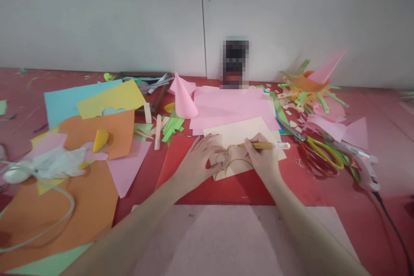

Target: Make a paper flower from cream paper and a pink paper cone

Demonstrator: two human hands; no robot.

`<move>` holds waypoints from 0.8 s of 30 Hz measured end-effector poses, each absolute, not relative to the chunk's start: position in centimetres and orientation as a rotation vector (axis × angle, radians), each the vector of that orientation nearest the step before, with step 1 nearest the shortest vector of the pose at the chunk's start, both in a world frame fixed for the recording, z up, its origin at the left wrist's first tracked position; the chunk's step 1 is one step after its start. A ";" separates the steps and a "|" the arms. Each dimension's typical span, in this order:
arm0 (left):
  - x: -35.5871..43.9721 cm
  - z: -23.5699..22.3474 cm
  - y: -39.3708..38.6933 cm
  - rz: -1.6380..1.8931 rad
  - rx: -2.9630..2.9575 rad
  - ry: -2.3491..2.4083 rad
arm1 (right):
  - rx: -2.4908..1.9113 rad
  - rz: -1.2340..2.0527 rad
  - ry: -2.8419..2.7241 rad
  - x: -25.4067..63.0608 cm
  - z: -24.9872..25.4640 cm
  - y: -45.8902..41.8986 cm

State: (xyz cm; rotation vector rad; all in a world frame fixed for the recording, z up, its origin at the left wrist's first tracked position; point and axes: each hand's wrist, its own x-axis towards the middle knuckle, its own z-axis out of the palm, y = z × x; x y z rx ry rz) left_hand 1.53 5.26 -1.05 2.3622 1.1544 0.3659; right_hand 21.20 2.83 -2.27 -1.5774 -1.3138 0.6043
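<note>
My right hand (263,157) grips a gold-coloured pen (265,145), its tip on a cream sheet of paper (255,128). Curved gold outlines, like part of a cloud or flower, are drawn on that sheet. Fingers spread, my left hand (205,155) lies on the sheet's left side and covers part of the drawing. Beneath the cream sheet is a red sheet (190,192), and stacked pink sheets (231,105) lie just behind it.
A pink paper cone (183,99) stands behind my left hand. Scissors (318,151) and a glue gun (364,166) with a cord lie at right. Orange paper (87,198) and a white cable (69,202) spread over the left. A blurred-out dark upright object (234,62) leans on the wall.
</note>
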 end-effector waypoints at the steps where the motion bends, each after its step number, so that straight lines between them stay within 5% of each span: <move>1: 1.5 -1.1 5.3 0.367 2.365 1.155 | -1.592 0.593 -1.317 21.2 -2.3 2.8; 24: 1.4 -1.4 5.3 0.415 2.370 1.139 | -1.584 0.601 -1.308 21.9 -1.7 2.6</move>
